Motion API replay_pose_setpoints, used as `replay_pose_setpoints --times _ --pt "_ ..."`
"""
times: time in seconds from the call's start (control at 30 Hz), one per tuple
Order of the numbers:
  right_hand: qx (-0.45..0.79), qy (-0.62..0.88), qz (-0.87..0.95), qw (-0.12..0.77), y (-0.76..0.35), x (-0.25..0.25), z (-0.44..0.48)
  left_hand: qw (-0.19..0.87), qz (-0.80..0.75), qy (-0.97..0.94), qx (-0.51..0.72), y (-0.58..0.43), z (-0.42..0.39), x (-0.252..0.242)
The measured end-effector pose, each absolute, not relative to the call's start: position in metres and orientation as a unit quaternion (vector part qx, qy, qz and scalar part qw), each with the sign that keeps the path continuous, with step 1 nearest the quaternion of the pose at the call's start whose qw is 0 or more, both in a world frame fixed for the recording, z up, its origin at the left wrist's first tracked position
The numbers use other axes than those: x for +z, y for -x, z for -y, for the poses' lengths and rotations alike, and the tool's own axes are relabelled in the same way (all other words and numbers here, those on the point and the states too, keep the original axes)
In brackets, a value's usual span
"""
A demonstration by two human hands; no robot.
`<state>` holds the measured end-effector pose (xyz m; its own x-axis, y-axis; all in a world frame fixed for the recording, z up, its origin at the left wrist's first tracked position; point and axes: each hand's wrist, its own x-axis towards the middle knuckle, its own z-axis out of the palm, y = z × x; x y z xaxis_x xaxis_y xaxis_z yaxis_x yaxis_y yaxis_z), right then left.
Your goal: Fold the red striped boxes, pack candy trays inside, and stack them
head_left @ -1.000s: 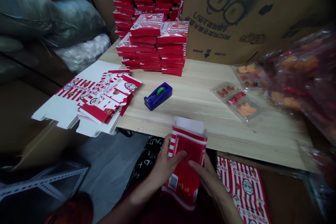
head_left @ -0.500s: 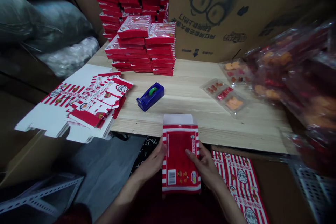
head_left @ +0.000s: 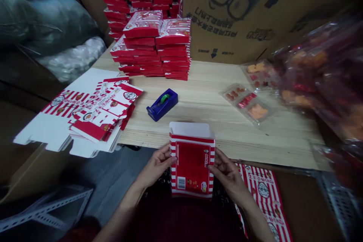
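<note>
I hold a red-and-white striped carton (head_left: 191, 160) upright over my lap, just in front of the wooden table's (head_left: 215, 132) near edge. Its white top flap stands open. My left hand (head_left: 157, 164) grips the carton's left side with curled fingers. My right hand (head_left: 227, 170) grips the right side, thumb on the red back panel. A blue tape dispenser (head_left: 162, 104) lies on the table just beyond the carton.
Flat unfolded cartons (head_left: 93, 111) lie in a pile at the table's left end. Stacks of packed red boxes (head_left: 154, 45) stand at the back. Clear toy trays (head_left: 249, 104) and bagged goods (head_left: 326, 68) sit right. A large cardboard box (head_left: 255, 11) stands behind. More striped cartons (head_left: 263, 193) lie below right.
The carton has gone from tilted to squared up and upright. Both hands have shifted from its front face to its two sides.
</note>
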<state>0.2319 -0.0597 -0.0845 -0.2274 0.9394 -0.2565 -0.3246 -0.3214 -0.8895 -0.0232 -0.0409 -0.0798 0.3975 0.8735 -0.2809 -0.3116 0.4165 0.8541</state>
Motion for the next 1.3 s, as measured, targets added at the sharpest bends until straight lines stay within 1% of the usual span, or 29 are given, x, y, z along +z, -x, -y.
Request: replay_pose_setpoints --times 0.07,0.1,0.2,0.27,0.4,0.6,0.67,0.73,0.87,1.0,1.07,1.2,1.3 --pt "0.68 0.423 0.376 0.466 -0.236 -0.085 0.059 0.747 -0.381 -0.379 0.393 0.023 0.038 -0.078" --pt "0.674 0.427 0.38 0.468 -0.236 -0.086 0.059 0.731 -0.388 -0.38 0.413 0.022 0.036 -0.077" --pt "0.662 0.44 0.393 0.463 -0.232 -0.088 0.062 0.638 -0.42 -0.376 0.525 0.015 0.03 -0.072" --pt "0.667 0.439 0.4 0.45 -0.229 -0.089 0.064 0.598 -0.424 -0.379 0.565 0.011 0.027 -0.07" --pt "0.64 0.442 0.446 0.442 -0.228 -0.082 0.062 0.59 -0.434 -0.407 0.546 0.007 0.024 -0.066" --pt "0.452 0.517 0.559 0.464 -0.219 -0.065 0.047 0.505 -0.518 -0.484 0.493 0.003 0.027 -0.056" --pt "0.421 0.527 0.553 0.489 -0.21 -0.064 0.044 0.473 -0.532 -0.494 0.499 -0.001 0.027 -0.05" --pt "0.426 0.523 0.516 0.527 -0.2 -0.065 0.042 0.45 -0.539 -0.48 0.527 -0.007 0.027 -0.043" --pt "0.485 0.504 0.427 0.574 -0.185 -0.066 0.042 0.461 -0.517 -0.433 0.576 -0.017 0.028 -0.039" --pt "0.525 0.479 0.391 0.585 -0.188 -0.058 0.046 0.565 -0.447 -0.413 0.557 -0.013 0.03 -0.042" --pt "0.552 0.468 0.382 0.575 -0.194 -0.054 0.05 0.6 -0.41 -0.404 0.556 -0.005 0.031 -0.045" --pt "0.597 0.453 0.39 0.535 -0.206 -0.051 0.055 0.599 -0.415 -0.402 0.554 0.008 0.031 -0.051" --pt "0.58 0.467 0.424 0.516 -0.211 -0.058 0.052 0.603 -0.443 -0.417 0.515 0.013 0.031 -0.056"
